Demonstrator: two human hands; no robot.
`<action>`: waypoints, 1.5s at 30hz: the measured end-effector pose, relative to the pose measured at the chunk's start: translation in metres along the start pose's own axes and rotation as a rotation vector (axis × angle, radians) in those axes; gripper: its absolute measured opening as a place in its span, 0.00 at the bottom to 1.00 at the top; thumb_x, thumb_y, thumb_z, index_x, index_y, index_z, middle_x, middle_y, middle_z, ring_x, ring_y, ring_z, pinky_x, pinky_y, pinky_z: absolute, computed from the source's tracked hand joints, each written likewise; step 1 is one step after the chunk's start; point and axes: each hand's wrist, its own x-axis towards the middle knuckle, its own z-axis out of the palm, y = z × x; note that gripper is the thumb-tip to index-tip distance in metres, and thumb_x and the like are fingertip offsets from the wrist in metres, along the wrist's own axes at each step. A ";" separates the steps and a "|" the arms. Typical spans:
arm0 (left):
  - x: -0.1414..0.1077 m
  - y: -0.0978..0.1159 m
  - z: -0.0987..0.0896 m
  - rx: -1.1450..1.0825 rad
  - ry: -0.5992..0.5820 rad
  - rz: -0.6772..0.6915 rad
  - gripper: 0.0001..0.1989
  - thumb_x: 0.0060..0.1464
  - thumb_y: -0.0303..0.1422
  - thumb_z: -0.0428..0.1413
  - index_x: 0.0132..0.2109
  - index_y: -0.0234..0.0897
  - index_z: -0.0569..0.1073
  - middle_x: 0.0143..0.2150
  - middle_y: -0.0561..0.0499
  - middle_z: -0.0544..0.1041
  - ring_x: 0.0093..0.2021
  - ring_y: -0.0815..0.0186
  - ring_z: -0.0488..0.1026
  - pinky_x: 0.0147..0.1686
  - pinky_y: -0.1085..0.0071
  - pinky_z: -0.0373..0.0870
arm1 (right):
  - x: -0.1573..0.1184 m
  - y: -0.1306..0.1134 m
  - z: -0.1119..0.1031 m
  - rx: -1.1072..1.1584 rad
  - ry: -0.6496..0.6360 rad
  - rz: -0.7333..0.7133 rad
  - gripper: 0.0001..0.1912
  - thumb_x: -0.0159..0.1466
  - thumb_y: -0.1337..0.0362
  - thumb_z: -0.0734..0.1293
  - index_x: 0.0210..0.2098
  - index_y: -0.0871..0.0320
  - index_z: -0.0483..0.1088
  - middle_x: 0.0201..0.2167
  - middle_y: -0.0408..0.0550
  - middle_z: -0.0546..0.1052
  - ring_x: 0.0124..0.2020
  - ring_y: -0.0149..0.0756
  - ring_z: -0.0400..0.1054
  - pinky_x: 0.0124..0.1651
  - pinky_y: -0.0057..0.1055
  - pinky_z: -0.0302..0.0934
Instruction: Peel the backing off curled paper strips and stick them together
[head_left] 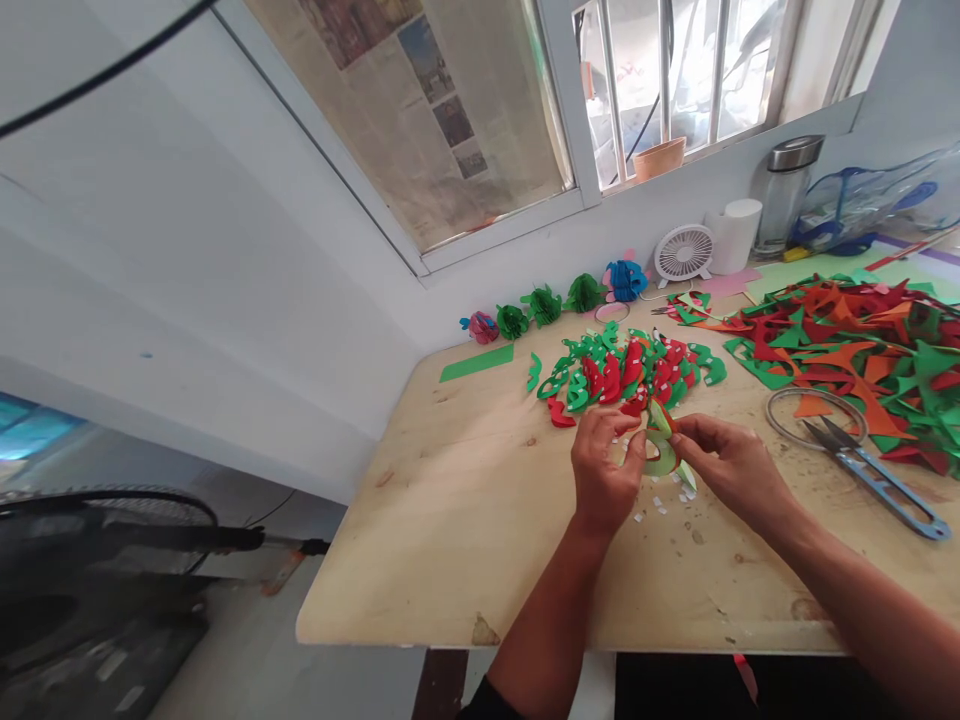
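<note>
Both hands meet over the wooden table (450, 510). My left hand (606, 465) pinches the left side of a pale green and red paper piece (661, 452) between thumb and fingers. The piece's right edge is between the thumb and fingers of my right hand (724, 460). Small white squares (658, 503) lie scattered below it, beside another pale green piece (686, 476). Just beyond my hands is a pile of curved green and red paper cutouts (611, 375), many with white squares on them.
Blue-handled snips (885, 483) and a ring (780, 425) lie at the right, before a heap of paper scraps (855, 350). Paper figures (544, 305), a small fan (684, 254) and a glass bottle (784, 200) line the wall. A green strip (477, 363) lies at the back left.
</note>
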 end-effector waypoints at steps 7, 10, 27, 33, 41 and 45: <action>-0.006 0.001 0.011 0.189 -0.064 0.192 0.04 0.50 0.30 0.56 0.36 0.37 0.73 0.34 0.45 0.76 0.39 0.59 0.72 0.43 0.61 0.68 | -0.002 0.001 0.001 -0.042 0.064 -0.012 0.11 0.58 0.60 0.62 0.30 0.56 0.75 0.25 0.44 0.78 0.26 0.35 0.71 0.27 0.28 0.62; -0.006 -0.001 0.013 0.163 -0.047 0.147 0.04 0.50 0.30 0.56 0.35 0.37 0.73 0.33 0.46 0.76 0.38 0.59 0.72 0.43 0.61 0.68 | -0.002 0.002 0.003 -0.029 0.072 -0.020 0.11 0.58 0.60 0.62 0.31 0.56 0.75 0.26 0.45 0.79 0.27 0.36 0.72 0.28 0.29 0.63; -0.003 -0.002 0.008 0.069 -0.061 -0.058 0.03 0.47 0.26 0.54 0.29 0.37 0.72 0.28 0.49 0.74 0.33 0.63 0.70 0.38 0.66 0.66 | -0.002 -0.001 0.005 -0.030 0.073 -0.007 0.12 0.58 0.57 0.63 0.29 0.57 0.75 0.22 0.44 0.77 0.23 0.35 0.70 0.25 0.28 0.61; -0.002 -0.004 0.004 -0.048 -0.117 -0.212 0.03 0.48 0.30 0.54 0.29 0.36 0.72 0.28 0.51 0.74 0.29 0.67 0.68 0.34 0.70 0.66 | -0.002 -0.001 0.004 -0.050 0.072 0.026 0.13 0.57 0.57 0.63 0.29 0.58 0.75 0.22 0.45 0.77 0.22 0.35 0.69 0.24 0.28 0.59; 0.002 -0.001 -0.001 -0.073 -0.147 -0.243 0.04 0.47 0.30 0.54 0.28 0.35 0.72 0.26 0.52 0.74 0.28 0.68 0.67 0.34 0.70 0.66 | -0.002 0.000 0.004 -0.069 0.076 -0.007 0.11 0.58 0.60 0.63 0.29 0.57 0.75 0.19 0.43 0.75 0.20 0.32 0.66 0.22 0.26 0.58; 0.001 0.000 0.001 -0.042 -0.147 -0.203 0.03 0.47 0.30 0.54 0.28 0.36 0.72 0.27 0.51 0.74 0.30 0.67 0.69 0.36 0.69 0.66 | -0.002 0.001 0.005 -0.073 0.075 -0.008 0.12 0.58 0.59 0.63 0.30 0.58 0.76 0.20 0.44 0.76 0.20 0.31 0.66 0.23 0.26 0.58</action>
